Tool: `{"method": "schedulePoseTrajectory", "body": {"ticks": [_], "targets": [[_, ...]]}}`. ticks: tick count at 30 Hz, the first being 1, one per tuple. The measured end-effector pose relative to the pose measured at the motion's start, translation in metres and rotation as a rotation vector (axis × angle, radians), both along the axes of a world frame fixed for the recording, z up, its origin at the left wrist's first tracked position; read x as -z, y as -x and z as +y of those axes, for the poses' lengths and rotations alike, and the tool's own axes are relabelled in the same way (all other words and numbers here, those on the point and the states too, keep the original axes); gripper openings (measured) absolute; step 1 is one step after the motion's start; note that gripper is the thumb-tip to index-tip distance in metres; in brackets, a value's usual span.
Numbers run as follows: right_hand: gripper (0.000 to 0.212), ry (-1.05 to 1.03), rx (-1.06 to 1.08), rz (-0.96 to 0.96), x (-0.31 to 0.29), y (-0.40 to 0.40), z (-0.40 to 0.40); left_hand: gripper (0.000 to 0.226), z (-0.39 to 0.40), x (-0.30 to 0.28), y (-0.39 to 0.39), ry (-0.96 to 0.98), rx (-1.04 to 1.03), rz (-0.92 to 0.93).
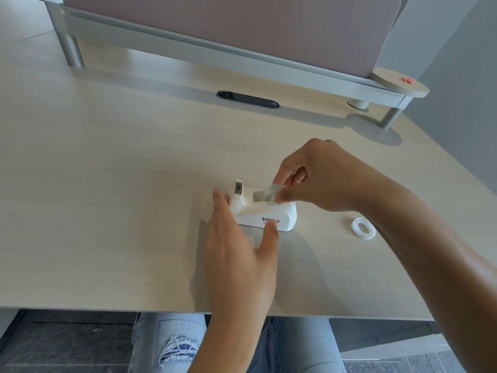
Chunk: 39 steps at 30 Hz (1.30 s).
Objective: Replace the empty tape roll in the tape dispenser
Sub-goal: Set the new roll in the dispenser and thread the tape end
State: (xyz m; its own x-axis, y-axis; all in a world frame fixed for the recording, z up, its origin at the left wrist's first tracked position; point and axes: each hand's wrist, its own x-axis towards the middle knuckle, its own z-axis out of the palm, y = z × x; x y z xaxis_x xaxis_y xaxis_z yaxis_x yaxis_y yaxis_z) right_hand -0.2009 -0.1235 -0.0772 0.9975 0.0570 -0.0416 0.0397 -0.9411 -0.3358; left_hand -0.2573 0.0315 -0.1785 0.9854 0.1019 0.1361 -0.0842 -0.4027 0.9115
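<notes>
A white tape dispenser [265,212] stands on the light wooden desk [107,184], its cutter end pointing left. My left hand [239,249] rests against its near side, thumb on the side wall and fingers at the cutter end, holding it in place. Over the dispenser's well, my right hand [317,179] pinches a tape roll [269,193] between thumb and fingers; the roll sits partly inside the well. A second small white roll [363,228] lies flat on the desk to the right, under my right forearm's line.
A grey metal shelf rail with a partition panel [228,28] runs along the back of the desk. A dark oval cable slot [247,99] is set in the desk behind the dispenser. A round wooden pad [398,82] sits at the rail's right end.
</notes>
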Motion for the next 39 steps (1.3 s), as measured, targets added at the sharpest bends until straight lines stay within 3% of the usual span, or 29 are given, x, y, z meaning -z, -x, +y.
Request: {"method": "schedulePoseTrajectory", "body": {"ticks": [9,14,17,22,27,39], "targets": [[0.012,-0.026,-0.024,-0.014,0.006,0.001,0.004,0.090,0.002,-0.004,0.003,-0.029,-0.013,-0.018],[0.009,-0.126,-0.009,-0.141,0.023,0.014,-0.004,0.058,0.000,-0.004,0.005,-0.045,-0.101,-0.247],[0.014,-0.219,-0.008,-0.188,0.035,0.020,-0.011,0.038,-0.001,-0.009,-0.003,-0.150,-0.110,-0.380],[0.025,-0.461,0.003,-0.201,0.046,0.021,-0.021,0.030,-0.007,-0.035,-0.026,-0.471,-0.016,-0.253],[0.031,-0.621,-0.045,-0.200,0.053,0.017,-0.028,0.031,-0.012,-0.046,-0.039,-0.653,0.041,-0.140],[0.030,-0.738,-0.108,-0.212,0.067,0.011,-0.039,0.017,-0.020,-0.055,-0.040,-0.438,-0.041,-0.143]]}}
